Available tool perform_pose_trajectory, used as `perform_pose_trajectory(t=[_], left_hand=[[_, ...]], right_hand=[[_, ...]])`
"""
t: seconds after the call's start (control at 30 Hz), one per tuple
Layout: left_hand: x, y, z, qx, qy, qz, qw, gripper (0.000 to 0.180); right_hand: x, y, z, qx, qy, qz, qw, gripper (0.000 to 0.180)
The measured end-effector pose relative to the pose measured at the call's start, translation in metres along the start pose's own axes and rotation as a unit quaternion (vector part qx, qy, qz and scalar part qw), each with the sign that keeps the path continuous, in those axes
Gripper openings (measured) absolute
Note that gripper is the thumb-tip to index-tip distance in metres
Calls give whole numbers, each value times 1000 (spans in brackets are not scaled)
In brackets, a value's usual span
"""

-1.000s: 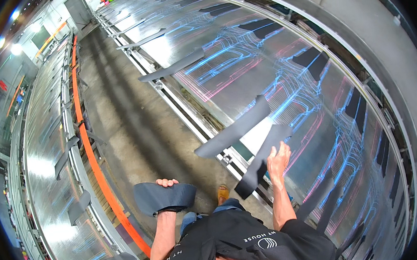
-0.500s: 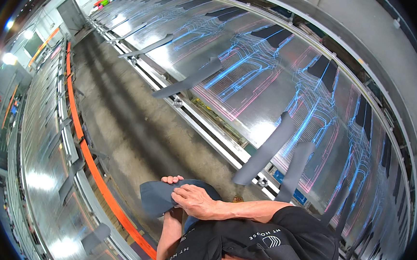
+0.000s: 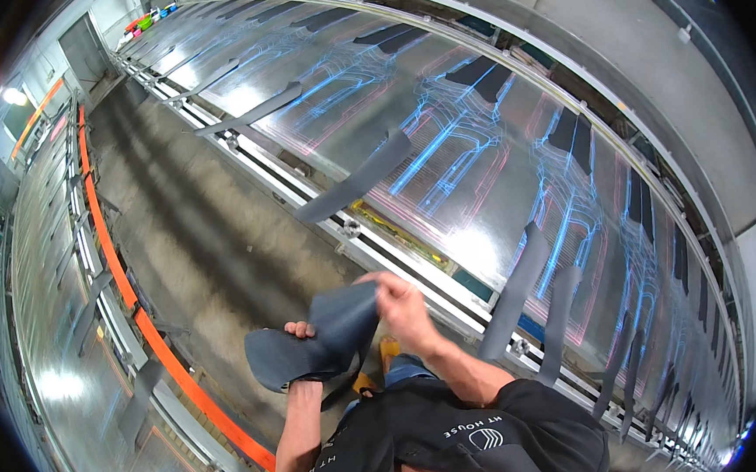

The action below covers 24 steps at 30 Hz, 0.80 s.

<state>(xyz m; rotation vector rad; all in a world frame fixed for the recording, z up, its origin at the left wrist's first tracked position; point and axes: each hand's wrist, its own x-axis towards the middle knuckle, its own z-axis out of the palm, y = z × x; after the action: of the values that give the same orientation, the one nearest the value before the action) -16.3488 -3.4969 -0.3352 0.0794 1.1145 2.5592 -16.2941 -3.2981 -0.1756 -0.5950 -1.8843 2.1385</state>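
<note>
My left hand (image 3: 300,331) is clamped around a stack of dark grey flexible sheets (image 3: 311,346), fingers curled over the top edge, stack held just in front of my body. My right hand (image 3: 403,309) is pinched shut on the top sheet's upper corner, right of the left hand, peeling it up; that hand is motion-blurred, so finger detail isn't clear.

Handling read: the sheets look thin, soft and floppy. The stack droops to the left past my left hand and the lifted corner curls. Probably light and rubbery, with some grip rather than slick. Judging by that, an edge or corner pinch is the place to take one, with the other hand keeping the rest bunched. A one-point hold will let it fold and swing, not stay flat.

Around the hands:
- Ahead and right of my right hand: long shiny metal bench (image 3: 496,166) with blue and pink line markings, running off into the distance.
- More grey strips (image 3: 357,180) like these lie across it, some hanging over the near edge; the nearest hanging ones (image 3: 522,287) are just right of my right hand.
- Left of my left hand: concrete floor (image 3: 194,240), then an orange rail (image 3: 128,297) and another shiny bench (image 3: 53,346) beyond it.
</note>
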Motion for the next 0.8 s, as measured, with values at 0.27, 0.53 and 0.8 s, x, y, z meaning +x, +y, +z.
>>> perform_pose_trajectory(t=[0.27, 0.53, 0.8], left_hand=[[84, 31, -32, -357, -92, -9, 929, 23], [144, 63, -36, -327, 14, 53, 944, 23], [222, 98, -27, -231, -65, 75, 968, 17]], right_hand=[[189, 81, -136, 263, 234, -10, 936, 15], [224, 90, -72, -454, 226, -188, 841, 32], [200, 54, 174, -309, -288, -344, 839, 53]])
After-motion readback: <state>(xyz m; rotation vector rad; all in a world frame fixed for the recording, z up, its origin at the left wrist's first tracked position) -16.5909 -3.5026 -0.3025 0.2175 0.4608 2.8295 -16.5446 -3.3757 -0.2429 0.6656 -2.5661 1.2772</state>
